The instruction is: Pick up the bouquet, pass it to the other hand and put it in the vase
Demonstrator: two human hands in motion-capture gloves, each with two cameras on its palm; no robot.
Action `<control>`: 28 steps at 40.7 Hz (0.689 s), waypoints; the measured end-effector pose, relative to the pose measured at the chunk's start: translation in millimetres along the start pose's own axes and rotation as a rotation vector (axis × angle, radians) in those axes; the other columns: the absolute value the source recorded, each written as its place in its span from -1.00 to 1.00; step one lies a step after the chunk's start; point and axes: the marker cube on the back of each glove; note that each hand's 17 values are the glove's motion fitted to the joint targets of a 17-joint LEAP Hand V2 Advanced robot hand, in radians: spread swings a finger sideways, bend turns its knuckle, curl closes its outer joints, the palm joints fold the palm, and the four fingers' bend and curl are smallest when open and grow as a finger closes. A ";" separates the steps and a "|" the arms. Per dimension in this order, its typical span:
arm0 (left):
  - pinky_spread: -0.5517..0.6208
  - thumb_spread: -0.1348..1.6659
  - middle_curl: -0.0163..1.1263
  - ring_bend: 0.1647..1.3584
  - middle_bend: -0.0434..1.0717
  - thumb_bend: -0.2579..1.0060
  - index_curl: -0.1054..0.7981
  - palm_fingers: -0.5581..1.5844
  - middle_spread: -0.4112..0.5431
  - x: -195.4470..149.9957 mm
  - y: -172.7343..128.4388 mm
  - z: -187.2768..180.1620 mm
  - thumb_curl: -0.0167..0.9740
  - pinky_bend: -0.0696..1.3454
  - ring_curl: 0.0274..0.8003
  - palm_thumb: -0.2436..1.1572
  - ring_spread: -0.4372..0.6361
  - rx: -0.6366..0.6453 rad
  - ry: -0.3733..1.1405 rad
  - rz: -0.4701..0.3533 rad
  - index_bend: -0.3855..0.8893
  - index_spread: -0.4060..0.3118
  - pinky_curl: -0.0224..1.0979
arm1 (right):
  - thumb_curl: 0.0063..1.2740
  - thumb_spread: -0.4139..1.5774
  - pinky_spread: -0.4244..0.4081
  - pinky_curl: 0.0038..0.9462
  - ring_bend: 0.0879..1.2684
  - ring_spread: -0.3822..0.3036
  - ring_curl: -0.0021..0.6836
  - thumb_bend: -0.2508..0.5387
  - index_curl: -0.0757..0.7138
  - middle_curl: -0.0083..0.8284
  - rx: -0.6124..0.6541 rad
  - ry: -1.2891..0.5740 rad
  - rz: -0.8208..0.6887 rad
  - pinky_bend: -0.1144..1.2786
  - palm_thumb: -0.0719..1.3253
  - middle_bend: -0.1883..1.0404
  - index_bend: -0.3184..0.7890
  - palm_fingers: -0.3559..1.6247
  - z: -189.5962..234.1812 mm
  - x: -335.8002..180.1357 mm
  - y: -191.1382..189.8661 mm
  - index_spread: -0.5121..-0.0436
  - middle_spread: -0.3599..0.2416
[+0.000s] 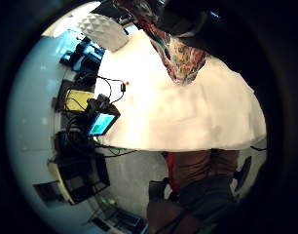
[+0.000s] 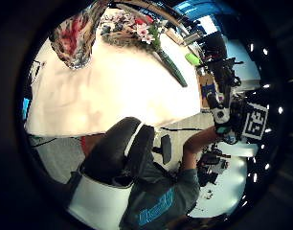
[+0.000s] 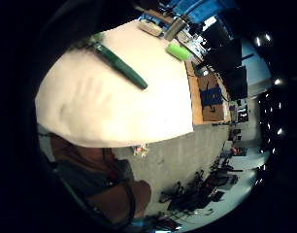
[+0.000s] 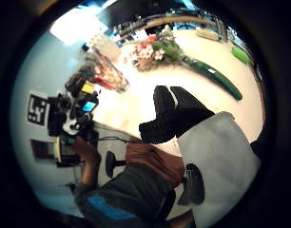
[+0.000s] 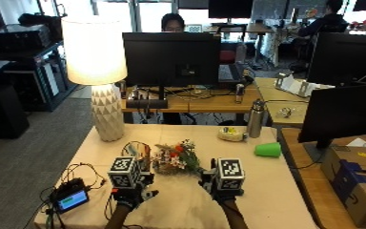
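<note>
On the left of the tabletop, past the small screen device near the corner, the left hand hovers just short of the vase, a patterned glass one standing upright near the lamp. From the palm views the vase looks to hold nothing, though its mouth is hard to read. The left thumb side view shows two fingers of this hand curled loosely and holding nothing.

Just right of the vase lies the bouquet, flat on the tabletop, blooms toward the vase and its green-wrapped stem running away to the right. It is not lifted yet, so the whole task remains.

Right again, the right hand hangs near the stem end without touching it; its fingers are bent together over bare cloth, pinching nothing.

The risks, as I judge them: the blooms sit close beside the vase, so a careless lift could sweep them into the glass and tip it. A grasp too far along the stem would leave the head heavy and drooping, awkward at the hand-over. During that pass, either hand letting go early would drop it. The vase mouth looks narrow, so the stem must go in upright.

Farther right stand a green cup and a metal bottle, well apart.
</note>
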 end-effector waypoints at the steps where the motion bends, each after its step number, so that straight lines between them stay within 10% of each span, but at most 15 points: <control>1: 0.74 0.17 -0.45 -0.29 -0.57 -0.64 -0.33 -0.27 0.22 2.6 2.8 -2.1 -0.46 -0.19 -0.42 -0.47 0.48 -0.004 0.007 0.000 -0.20 0.00 -0.44 | -0.53 0.59 0.90 -0.34 -0.60 0.75 -0.32 -0.24 -0.26 -0.24 0.006 -0.001 0.008 -0.14 -0.10 -0.29 -0.22 -0.37 2.1 5.3 -1.7 -0.24 0.44; 28: 0.74 0.18 -0.40 -0.27 -0.58 -0.64 -0.26 -0.28 0.24 -4.3 -17.6 30.9 -0.41 -0.18 -0.39 -0.48 0.48 -0.028 0.033 -0.014 -0.20 0.00 -0.40 | -0.47 0.56 0.90 -0.27 -0.58 0.76 -0.24 -0.41 -0.27 -0.16 -0.070 -0.136 0.178 -0.05 -0.03 -0.31 -0.21 -0.44 135.9 113.9 -84.2 -0.20 0.42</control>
